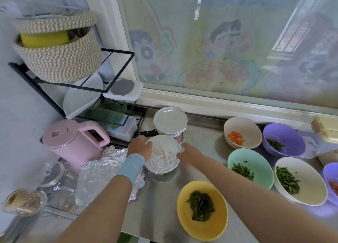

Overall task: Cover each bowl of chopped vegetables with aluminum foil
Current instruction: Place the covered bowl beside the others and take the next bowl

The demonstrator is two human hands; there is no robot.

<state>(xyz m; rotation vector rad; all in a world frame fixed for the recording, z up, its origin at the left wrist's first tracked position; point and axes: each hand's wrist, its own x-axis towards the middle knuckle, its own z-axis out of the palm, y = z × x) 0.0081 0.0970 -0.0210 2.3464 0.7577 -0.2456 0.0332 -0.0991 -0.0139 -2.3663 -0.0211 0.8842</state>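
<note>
A foil-covered bowl [162, 155] stands on the steel counter [161, 202] in the middle. My left hand [140, 146] grips its left rim and my right hand [188, 151] grips its right rim, fingers curled over the foil edge. Behind it stands a second foil-covered bowl [170, 121]. Uncovered bowls lie to the right: a yellow bowl [202, 209] with chopped greens, a mint bowl [249, 166] with greens, a white bowl [300, 180] with greens, a beige bowl [242, 132] with carrot pieces, and a purple bowl [283, 139] with greens.
Crumpled foil [102, 171] lies left of my left forearm. A pink kettle [73, 142] and glass jars [53, 177] stand at the left, under a black rack [76, 85] with a woven basket. A knife handle [146, 133] lies behind my left hand. Another purple bowl [332, 184] is at the right edge.
</note>
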